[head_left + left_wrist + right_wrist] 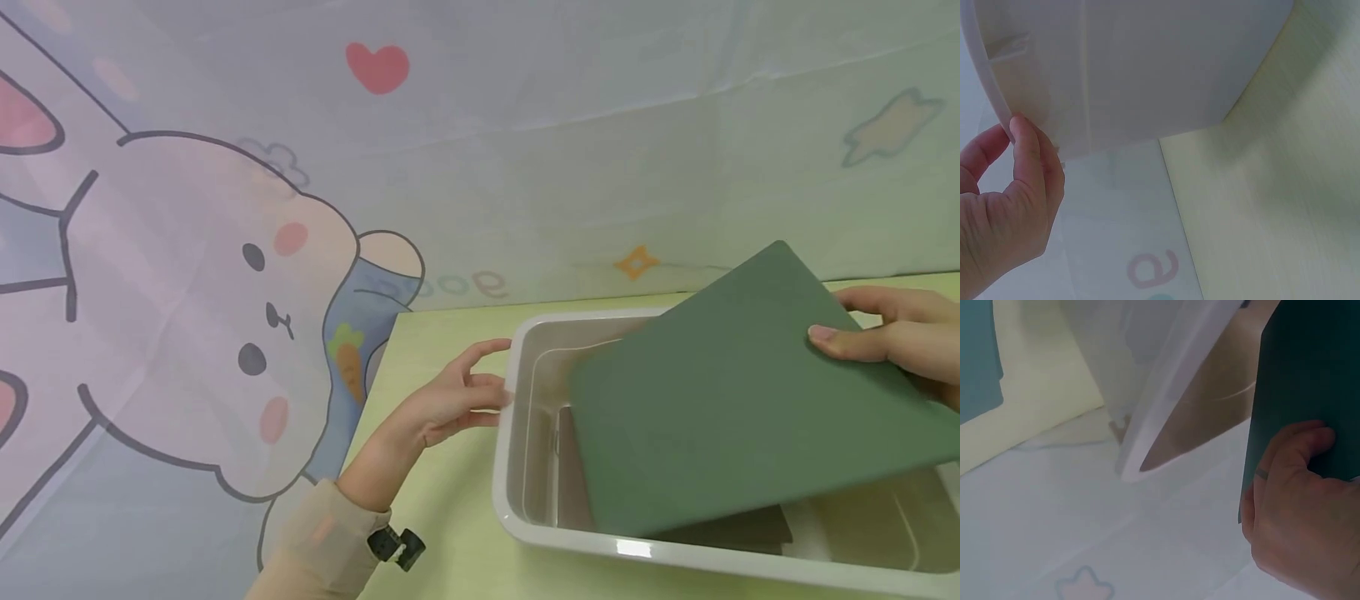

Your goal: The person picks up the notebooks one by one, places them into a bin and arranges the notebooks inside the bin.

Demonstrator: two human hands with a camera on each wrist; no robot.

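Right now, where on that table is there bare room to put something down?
Bare table shows left of the white bin, below the left hand, and along the far strip behind the bin. The bin is crowded: the green board, held by the right hand, covers it.

Green board [735, 400], white bin [525, 508]

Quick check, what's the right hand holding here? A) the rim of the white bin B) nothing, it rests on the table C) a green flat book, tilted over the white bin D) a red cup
C: in the head view the right hand grips the upper right edge of the green book, which slants over the white bin; the left hand is the one touching the bin's outer left rim.
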